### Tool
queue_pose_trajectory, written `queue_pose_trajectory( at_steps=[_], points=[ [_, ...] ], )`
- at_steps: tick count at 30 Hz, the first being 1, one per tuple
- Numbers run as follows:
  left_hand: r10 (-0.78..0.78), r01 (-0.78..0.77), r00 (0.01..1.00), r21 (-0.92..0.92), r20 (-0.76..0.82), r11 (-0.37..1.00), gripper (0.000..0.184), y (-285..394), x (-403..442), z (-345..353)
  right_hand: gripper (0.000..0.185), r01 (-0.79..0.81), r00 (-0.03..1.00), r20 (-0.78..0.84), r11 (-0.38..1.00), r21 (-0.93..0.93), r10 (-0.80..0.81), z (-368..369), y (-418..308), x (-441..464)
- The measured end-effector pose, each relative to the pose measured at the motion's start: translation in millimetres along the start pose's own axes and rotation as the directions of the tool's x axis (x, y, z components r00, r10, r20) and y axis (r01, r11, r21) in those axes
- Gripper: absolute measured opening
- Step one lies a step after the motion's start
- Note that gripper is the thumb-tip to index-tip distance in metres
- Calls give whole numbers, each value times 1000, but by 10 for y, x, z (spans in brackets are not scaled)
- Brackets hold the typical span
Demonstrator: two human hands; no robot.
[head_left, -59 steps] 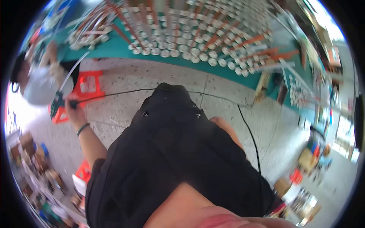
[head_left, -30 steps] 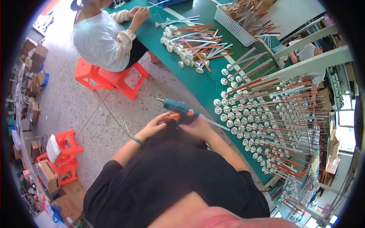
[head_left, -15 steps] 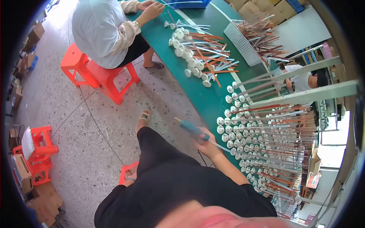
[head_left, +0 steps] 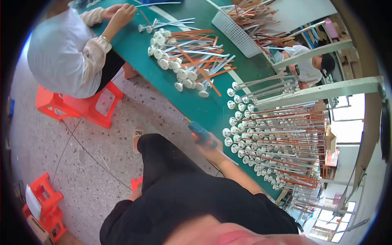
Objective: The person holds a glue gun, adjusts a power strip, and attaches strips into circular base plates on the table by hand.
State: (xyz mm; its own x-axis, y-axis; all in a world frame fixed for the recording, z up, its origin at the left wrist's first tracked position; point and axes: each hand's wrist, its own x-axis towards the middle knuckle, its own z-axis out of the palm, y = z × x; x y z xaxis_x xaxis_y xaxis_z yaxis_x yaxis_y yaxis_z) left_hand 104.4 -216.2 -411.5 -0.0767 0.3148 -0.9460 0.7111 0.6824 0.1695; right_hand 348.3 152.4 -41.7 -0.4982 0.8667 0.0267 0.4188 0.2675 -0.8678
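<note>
My right hand [head_left: 210,150] is wrapped round a blue-green glue gun [head_left: 201,132], its brass tip pointing up and left beside the table's edge. A pale glue stick [head_left: 228,157] sticks out of the gun's back end. Low on the left, my left hand [head_left: 136,191] is beside a red stool [head_left: 136,183] at my hip; its fingers are mostly hidden. On the green table [head_left: 196,107] stand many white round discs [head_left: 227,132] with grey and brown strips. A looser pile of white discs [head_left: 163,64] with strips lies farther up the table.
A co-worker in white [head_left: 57,53] sits on red stools [head_left: 96,107] at the upper left, holding a pale strip. A white basket [head_left: 234,33] of strips stands at the back. Another person [head_left: 307,65] is beyond the metal frame [head_left: 322,92]. More red stools [head_left: 47,200] stand lower left.
Both hands were together at the glue gun one second ago; my left hand then moved down to the stool. The gun stays in my right hand. The view has turned and shifted.
</note>
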Motion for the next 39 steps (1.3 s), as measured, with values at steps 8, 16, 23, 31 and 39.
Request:
queue_pose_trajectory(
  at_steps=[8,16,23,31,39],
  points=[
    [174,-179,942,8,-286,984,41,970,687,-2202,34,-94,994,-55,994,-54,91,-80,-67,107],
    [279,-213,888,210,-365,954,40,210,1168,-2502,26,-10,952,-304,991,-136,-32,94,198,-11],
    [568,-687,717,-275,-403,672,33,860,240,-3714,37,-24,954,-296,995,101,53,134,172,-52],
    [747,-835,550,-289,-374,469,27,1551,-77,-3764,50,-81,936,-327,984,159,130,113,437,-128],
    [799,-881,463,-292,-382,371,24,1688,-180,-3586,49,-69,956,-269,978,195,121,93,459,-151]
  ],
)
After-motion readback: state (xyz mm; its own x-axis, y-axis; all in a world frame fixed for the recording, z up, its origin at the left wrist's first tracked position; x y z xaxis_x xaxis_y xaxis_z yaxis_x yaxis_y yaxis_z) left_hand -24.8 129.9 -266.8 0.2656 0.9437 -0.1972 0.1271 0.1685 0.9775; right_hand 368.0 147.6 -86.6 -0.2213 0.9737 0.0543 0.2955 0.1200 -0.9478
